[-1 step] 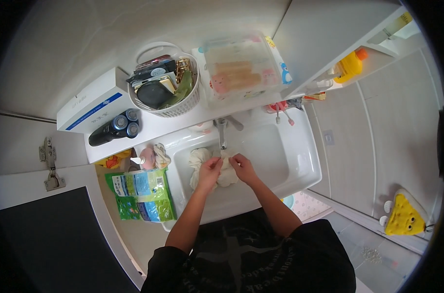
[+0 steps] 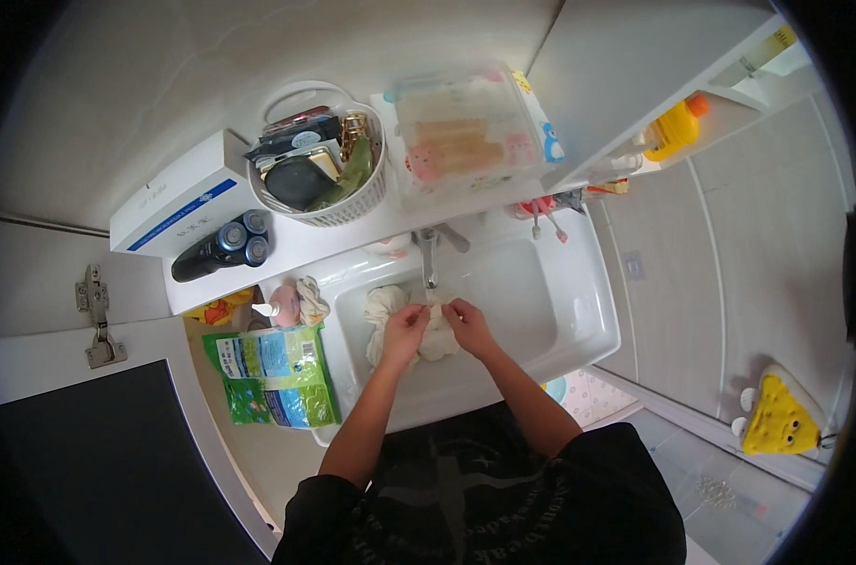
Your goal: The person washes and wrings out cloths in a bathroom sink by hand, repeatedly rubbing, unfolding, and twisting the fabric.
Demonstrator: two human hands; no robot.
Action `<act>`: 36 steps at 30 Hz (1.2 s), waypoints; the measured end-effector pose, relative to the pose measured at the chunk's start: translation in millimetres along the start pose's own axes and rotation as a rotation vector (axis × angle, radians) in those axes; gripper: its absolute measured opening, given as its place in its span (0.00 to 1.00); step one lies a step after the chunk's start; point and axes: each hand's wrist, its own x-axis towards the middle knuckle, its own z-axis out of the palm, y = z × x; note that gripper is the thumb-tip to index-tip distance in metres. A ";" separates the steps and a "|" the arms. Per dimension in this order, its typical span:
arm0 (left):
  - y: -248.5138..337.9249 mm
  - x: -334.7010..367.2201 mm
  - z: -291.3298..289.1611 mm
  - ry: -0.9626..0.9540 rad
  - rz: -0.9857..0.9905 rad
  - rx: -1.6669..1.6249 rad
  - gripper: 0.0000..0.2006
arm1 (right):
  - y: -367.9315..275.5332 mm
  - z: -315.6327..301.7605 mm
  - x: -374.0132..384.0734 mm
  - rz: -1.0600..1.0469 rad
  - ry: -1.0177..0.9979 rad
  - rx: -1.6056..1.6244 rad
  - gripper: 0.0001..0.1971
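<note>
A wet cream cloth (image 2: 438, 341) lies bunched in the white sink (image 2: 578, 311), with another fold or a second piece (image 2: 383, 303) to its left; I cannot tell whether they are one. My left hand (image 2: 407, 331) and my right hand (image 2: 468, 325) are close together just below the metal faucet (image 2: 429, 259). Both are closed, pinching the upper part of the cloth between fingers and thumbs. Water seems to run from the spout onto the cloth. The fingertips partly cover the gripped fabric.
Left of the sink are a green-and-blue packet (image 2: 275, 377), a pink pump bottle (image 2: 283, 306) and a crumpled beige cloth (image 2: 312, 301). The shelf behind carries a black shaver (image 2: 222, 247), a white box (image 2: 185, 200), a filled basket (image 2: 348, 205) and a clear plastic bin (image 2: 461, 99).
</note>
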 end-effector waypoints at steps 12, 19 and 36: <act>-10.8 -3.7 13.3 0.450 0.385 0.640 0.13 | -23.7 9.2 20.3 0.283 -0.088 0.202 0.19; -16.7 3.4 20.3 0.270 0.377 0.252 0.18 | -15.4 6.6 22.3 0.305 0.028 0.314 0.19; 9.5 -0.8 6.6 0.033 0.174 -0.340 0.08 | -25.6 -13.0 17.0 0.099 -0.177 0.304 0.10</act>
